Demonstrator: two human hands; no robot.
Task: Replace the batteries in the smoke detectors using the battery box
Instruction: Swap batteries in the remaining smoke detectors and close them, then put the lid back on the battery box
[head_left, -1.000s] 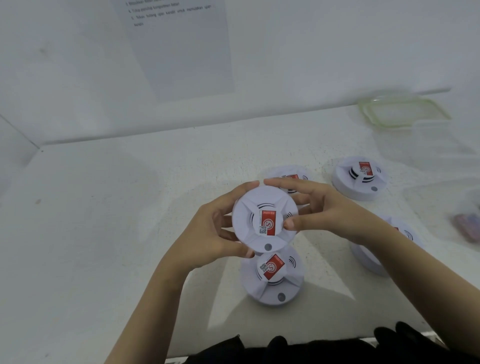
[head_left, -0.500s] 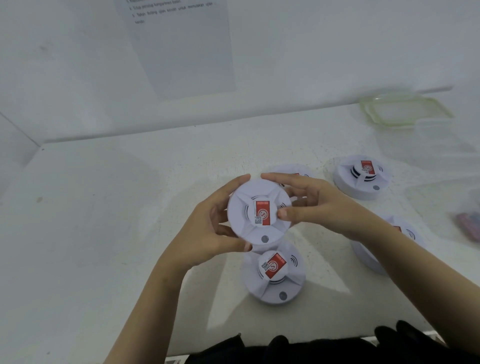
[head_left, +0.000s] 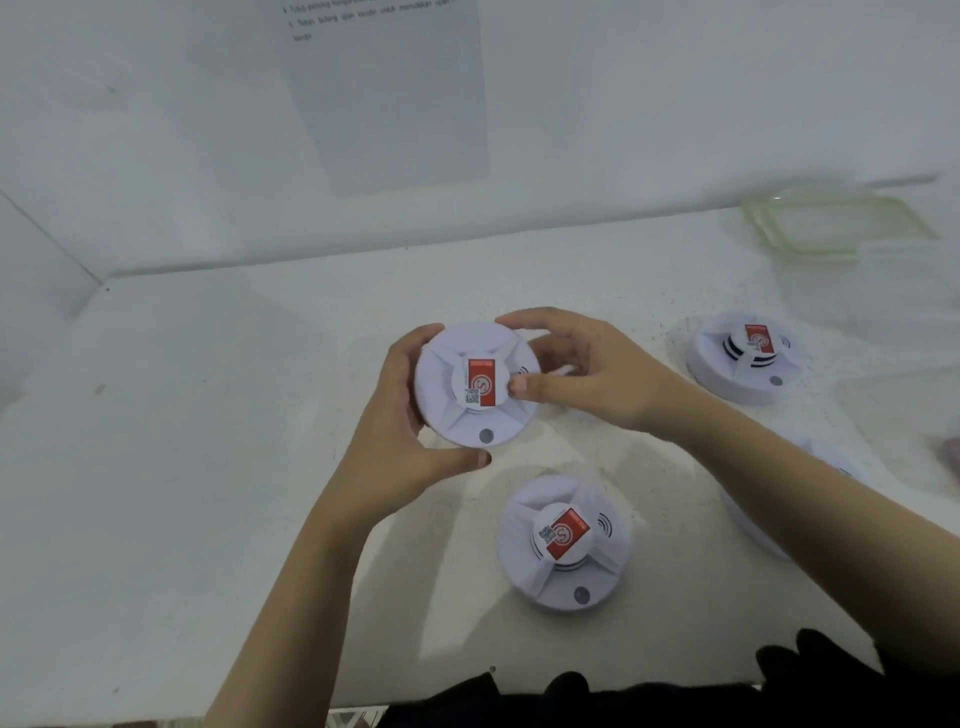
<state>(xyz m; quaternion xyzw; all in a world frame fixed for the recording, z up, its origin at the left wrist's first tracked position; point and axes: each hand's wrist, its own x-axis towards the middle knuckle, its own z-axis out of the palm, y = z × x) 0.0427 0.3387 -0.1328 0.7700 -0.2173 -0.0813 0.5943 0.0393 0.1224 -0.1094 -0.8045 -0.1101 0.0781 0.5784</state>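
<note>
Head view, looking down at a white table (head_left: 208, 467) set against a white wall.

Left hand (head_left: 400, 415): fingers curled round the left rim of a round white smoke detector (head_left: 475, 384), thumb hooked under its lower edge. It grips the unit, held up off the table & face-up toward the camera.

Right hand (head_left: 587, 374): also gripping the same detector. Index finger lies over the top rim, and the thumb tip presses on the raised ctr cap just beside the label. The other fingers are bent behind the unit.

Label on the held detector: red & white sticker w/ a round S-like logo and a small QR code. The small print is too blurred to read. A grey button sits near the lower rim.

Second detector (head_left: 563, 543) lies face-up on the table below the hands, w/ the same red label, turned at an angle.

Third detector (head_left: 745, 358) lies to the right, beyond the right wrist, same label.

Fourth detector (head_left: 748, 525) is mostly hidden behind the right forearm.

Far right: a clear lid w/ green rim (head_left: 831, 223) lies flat near the wall. Just beside it is a clear box (head_left: 893, 301), faint & blurred, contents can't be told.

Paper sheet (head_left: 384, 93) on the wall, top ctr: a few printed lines, not legible.
</note>
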